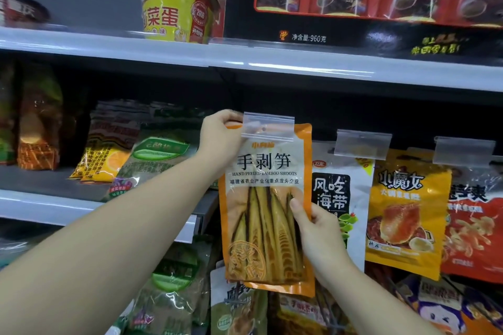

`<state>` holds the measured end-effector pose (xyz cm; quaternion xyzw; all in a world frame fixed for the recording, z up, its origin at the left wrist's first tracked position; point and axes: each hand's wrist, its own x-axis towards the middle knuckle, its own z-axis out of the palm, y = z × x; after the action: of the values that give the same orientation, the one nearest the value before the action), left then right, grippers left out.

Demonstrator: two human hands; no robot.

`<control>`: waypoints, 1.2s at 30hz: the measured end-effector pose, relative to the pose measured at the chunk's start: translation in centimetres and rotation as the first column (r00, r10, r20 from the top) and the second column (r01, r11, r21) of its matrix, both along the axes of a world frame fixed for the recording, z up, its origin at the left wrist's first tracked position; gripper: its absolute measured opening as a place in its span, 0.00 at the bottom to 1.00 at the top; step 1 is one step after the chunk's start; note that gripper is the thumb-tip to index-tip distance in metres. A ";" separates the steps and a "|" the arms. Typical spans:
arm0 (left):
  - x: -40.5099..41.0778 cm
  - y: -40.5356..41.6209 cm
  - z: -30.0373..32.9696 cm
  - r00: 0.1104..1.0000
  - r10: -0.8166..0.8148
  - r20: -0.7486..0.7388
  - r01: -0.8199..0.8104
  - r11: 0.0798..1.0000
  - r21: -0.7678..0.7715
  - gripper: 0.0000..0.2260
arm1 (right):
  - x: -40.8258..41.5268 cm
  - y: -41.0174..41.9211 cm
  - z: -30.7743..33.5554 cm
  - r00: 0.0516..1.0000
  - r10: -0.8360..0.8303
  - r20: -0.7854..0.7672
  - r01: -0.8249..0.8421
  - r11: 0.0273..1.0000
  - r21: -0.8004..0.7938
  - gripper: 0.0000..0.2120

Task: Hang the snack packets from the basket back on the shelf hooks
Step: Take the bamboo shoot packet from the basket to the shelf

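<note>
Orange bamboo-shoot packet (265, 207) is held upright in front of the hook row, its top edge right behind a clear price-tag flap (268, 130). Left hand (221, 139) pinches the packet's top-left corner; right hand (317, 234) grips its right edge lower down, thumb on the front. Just right hang a kelp packet (337, 198) & a yellow snack packet (407, 212).

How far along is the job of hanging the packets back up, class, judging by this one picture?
Done: neighbouring hooks already carry a seaweed packet and a yellow packet. In hand: the left hand holds the top of the bamboo shoots packet at its hook's clear tag, the right hand steadying it. Left: unknown, since the basket is out of view.
</note>
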<state>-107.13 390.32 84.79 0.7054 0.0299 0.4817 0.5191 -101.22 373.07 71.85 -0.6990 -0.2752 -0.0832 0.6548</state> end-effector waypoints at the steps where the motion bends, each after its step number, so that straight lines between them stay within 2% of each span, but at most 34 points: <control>1: 0.3 0.0 0.1 1.000 0.008 -0.009 -0.008 1.000 0.007 0.12 | 0.0 0.1 0.0 1.000 0.001 -0.012 -0.001 1.000 0.006 0.20; 6: 1.2 -0.2 0.2 1.000 0.012 -0.027 -0.011 0.999 0.042 0.11 | 0.3 0.3 0.1 0.997 0.012 -0.074 -0.011 1.000 0.017 0.18; 19: 0.9 0.3 -1.1 0.993 -0.104 0.054 0.100 0.993 0.069 0.10 | -0.2 0.6 -1.2 0.993 0.024 -0.118 -0.018 0.998 0.052 0.18; 21: 0.8 0.5 -1.1 0.994 -0.100 0.053 0.096 0.992 0.076 0.09 | -0.3 0.7 -1.2 0.993 0.041 -0.107 -0.034 0.997 0.064 0.24; 23: 0.8 0.7 -1.0 0.996 -0.083 0.041 0.079 0.993 0.088 0.08 | -0.2 1.1 -1.2 0.995 0.046 -0.090 -0.041 0.998 0.055 0.36; 24: 0.9 0.9 -0.9 0.997 -0.071 0.034 0.067 0.992 0.103 0.08 | -0.1 1.3 -1.2 0.994 0.049 -0.093 -0.044 0.998 0.053 0.36; 27: 1.2 1.0 -0.8 0.998 -0.056 0.022 0.052 0.988 0.147 0.07 | 0.0 1.4 -1.0 0.990 0.058 -0.127 -0.050 0.996 0.068 0.19; 28: 1.3 0.8 -0.8 0.998 -0.066 0.015 0.063 0.984 0.167 0.07 | 0.1 1.3 -1.0 0.989 0.057 -0.136 -0.047 0.996 0.073 0.17; 31: 1.2 0.3 -1.0 0.993 -0.117 -0.005 0.115 0.965 0.235 0.02 | 0.5 0.8 -1.3 0.985 0.057 -0.161 -0.042 0.994 0.097 0.15; 34: 0.9 0.3 -1.2 0.992 -0.126 -0.009 0.123 0.954 0.272 0.06 | 0.6 0.5 -1.3 0.983 0.056 -0.178 -0.036 0.993 0.109 0.14; 36: 0.9 0.7 -1.4 0.987 -0.162 -0.020 0.162 0.953 0.257 0.05 | 0.6 0.6 -1.3 0.983 0.054 -0.174 -0.036 0.994 0.104 0.14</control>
<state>-106.23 391.00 83.37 0.7665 -0.0911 0.4379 0.4609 -100.59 373.65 70.54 -0.6633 -0.2272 -0.0197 0.7128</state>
